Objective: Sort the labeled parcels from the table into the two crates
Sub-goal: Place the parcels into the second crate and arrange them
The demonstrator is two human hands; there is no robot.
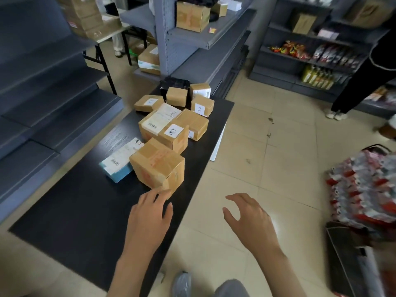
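Several brown cardboard parcels with white labels lie along the black table. Nearest is a taped brown box; a flat white-and-blue parcel lies at its left. Behind them sits a labelled box, a larger box with a wide shipping label and smaller boxes further back. My left hand reaches over the table, its fingertips touching the lower front corner of the nearest box. My right hand hovers over the floor to the right of the table, fingers loosely curved, holding nothing. No crate is clearly in view.
Grey shelving stands at the left and behind the table. Another person in dark clothes stands at the far right. A pile of red-and-white packaged goods lies on the tiled floor at the right, above a dark flat case.
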